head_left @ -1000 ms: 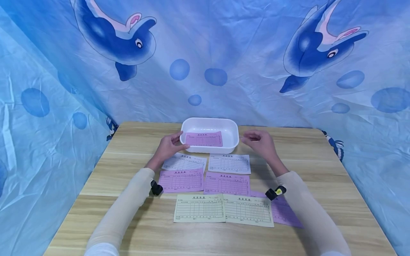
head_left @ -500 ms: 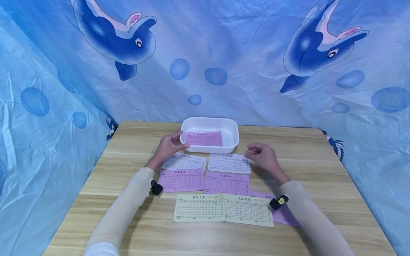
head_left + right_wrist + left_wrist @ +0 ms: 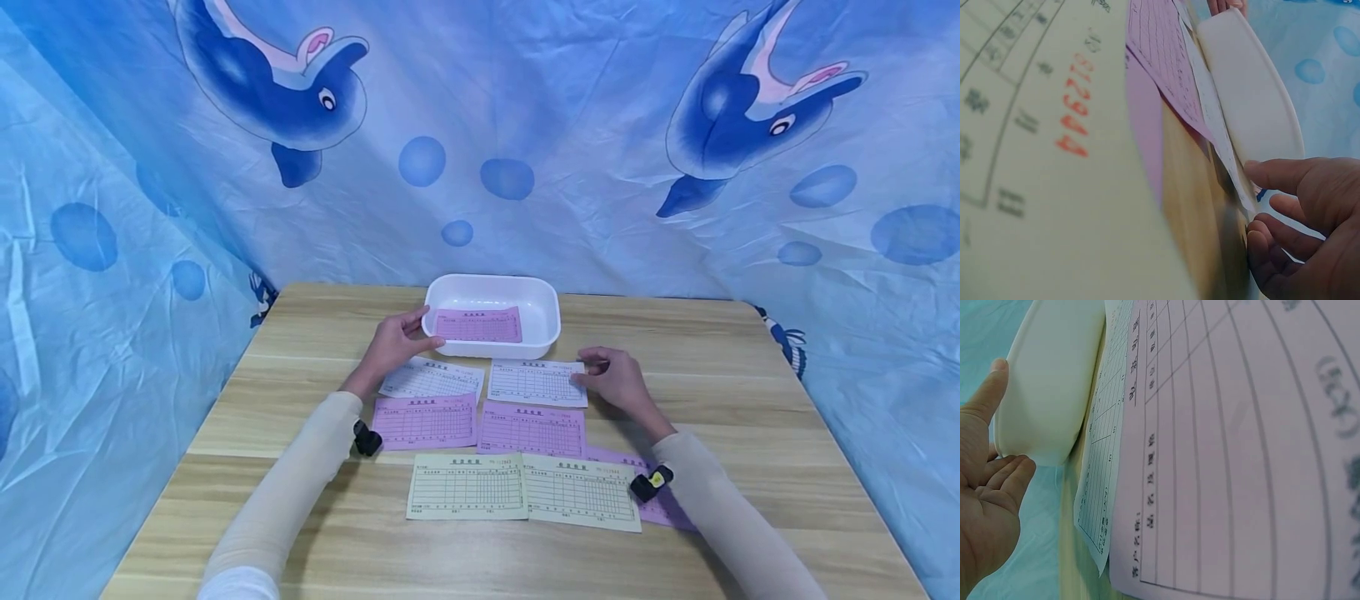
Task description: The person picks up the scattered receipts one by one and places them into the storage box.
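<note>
My left hand [image 3: 392, 346] holds the left end of a white plastic basin [image 3: 540, 307], thumb along the near wall and fingers at the corner. A pink receipt slip [image 3: 480, 325] lies inside the basin. At the right edge of a white receipt slip [image 3: 532, 385] is my right hand [image 3: 615, 379]; its thumb and fingers stand apart around the slip's edge in the right wrist view. That slip lies flat before the basin. Another white receipt slip [image 3: 427, 382] sits beside it, partly under a pink receipt slip [image 3: 425, 423].
A second pink slip [image 3: 531, 430] lies mid-table. Nearer are two pale green slips [image 3: 467, 487], side by side. The right forearm partly covers a further pink slip [image 3: 663, 505]. Blue dolphin-printed cloth [image 3: 480, 208] hangs behind the wooden table [image 3: 480, 562].
My right hand has come from beside the basin's right end down toward me, to the white slip's right edge. The left hand and the basin stay where they were.
</note>
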The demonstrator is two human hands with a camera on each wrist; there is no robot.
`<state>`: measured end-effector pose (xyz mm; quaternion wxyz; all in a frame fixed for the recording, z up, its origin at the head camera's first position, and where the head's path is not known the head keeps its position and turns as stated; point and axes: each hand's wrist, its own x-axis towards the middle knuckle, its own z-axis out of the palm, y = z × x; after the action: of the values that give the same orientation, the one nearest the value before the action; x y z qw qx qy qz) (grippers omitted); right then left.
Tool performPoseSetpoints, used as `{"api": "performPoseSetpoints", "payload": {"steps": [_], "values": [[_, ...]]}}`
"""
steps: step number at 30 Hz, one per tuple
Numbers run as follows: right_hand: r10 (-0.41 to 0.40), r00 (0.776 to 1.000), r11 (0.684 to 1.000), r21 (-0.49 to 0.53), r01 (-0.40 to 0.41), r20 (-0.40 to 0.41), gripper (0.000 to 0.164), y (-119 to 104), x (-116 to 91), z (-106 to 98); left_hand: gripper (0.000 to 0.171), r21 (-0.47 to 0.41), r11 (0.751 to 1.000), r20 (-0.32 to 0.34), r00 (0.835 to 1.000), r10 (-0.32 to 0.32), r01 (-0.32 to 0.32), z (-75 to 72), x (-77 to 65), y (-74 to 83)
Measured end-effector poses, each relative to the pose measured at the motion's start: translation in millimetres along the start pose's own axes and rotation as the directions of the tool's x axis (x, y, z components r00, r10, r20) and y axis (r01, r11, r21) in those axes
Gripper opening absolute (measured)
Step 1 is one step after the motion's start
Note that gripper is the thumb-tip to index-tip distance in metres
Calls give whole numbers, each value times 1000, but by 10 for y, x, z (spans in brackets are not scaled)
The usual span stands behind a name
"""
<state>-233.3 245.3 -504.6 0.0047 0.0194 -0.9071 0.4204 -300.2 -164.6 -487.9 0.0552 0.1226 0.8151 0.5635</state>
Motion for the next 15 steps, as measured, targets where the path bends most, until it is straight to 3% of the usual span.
{"api": "performPoseSetpoints", "payload": {"steps": [15], "values": [[3,1000,1000,-1,-3,13,38,15,15,41,93,14,999,-11,999,-31,31,0,5,-28]]}}
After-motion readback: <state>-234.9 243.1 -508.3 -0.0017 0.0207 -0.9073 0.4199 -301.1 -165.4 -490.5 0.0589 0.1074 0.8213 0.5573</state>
